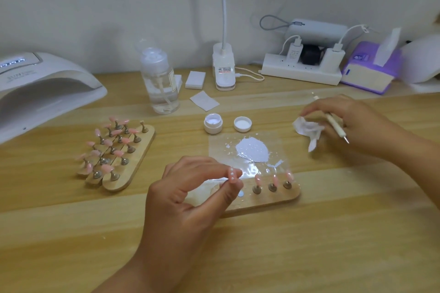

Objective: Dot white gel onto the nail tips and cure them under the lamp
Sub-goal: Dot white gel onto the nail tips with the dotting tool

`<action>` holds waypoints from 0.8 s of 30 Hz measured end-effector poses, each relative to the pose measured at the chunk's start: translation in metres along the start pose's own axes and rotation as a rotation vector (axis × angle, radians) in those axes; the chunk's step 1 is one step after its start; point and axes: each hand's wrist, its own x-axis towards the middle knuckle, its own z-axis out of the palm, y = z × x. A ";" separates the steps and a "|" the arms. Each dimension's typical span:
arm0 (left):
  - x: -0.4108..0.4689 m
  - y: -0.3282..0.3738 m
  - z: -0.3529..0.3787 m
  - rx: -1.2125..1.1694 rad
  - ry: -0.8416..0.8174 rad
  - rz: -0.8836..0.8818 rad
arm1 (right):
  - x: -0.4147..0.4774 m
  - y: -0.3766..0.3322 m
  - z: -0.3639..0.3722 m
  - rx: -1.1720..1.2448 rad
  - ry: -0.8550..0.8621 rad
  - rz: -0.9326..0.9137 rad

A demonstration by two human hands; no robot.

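My left hand [188, 200] pinches a pink nail tip [232, 175] that carries a row of white dots, lifted above the near wooden holder [266, 200]. Three pink tips [273, 181] stand on that holder. My right hand [352, 123] grips a white dotting pen [337, 126] and touches a crumpled white wipe [308, 129]. A puddle of white gel [252, 148] lies on a clear sheet [219, 150]. The open gel jar [213, 123] and its lid [242, 123] sit behind it. The white curing lamp [42, 88] is at far left.
Three wooden holders [119, 157] with several pink tips lie left of centre. Behind stand a clear pump bottle [160, 83], white pads [195, 79], a desk lamp base [223, 69], a power strip [302, 70] with chargers and a purple tissue box [369, 69].
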 end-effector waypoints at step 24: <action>0.001 0.003 0.001 -0.038 -0.050 0.020 | -0.026 -0.081 -0.004 0.421 0.407 -0.047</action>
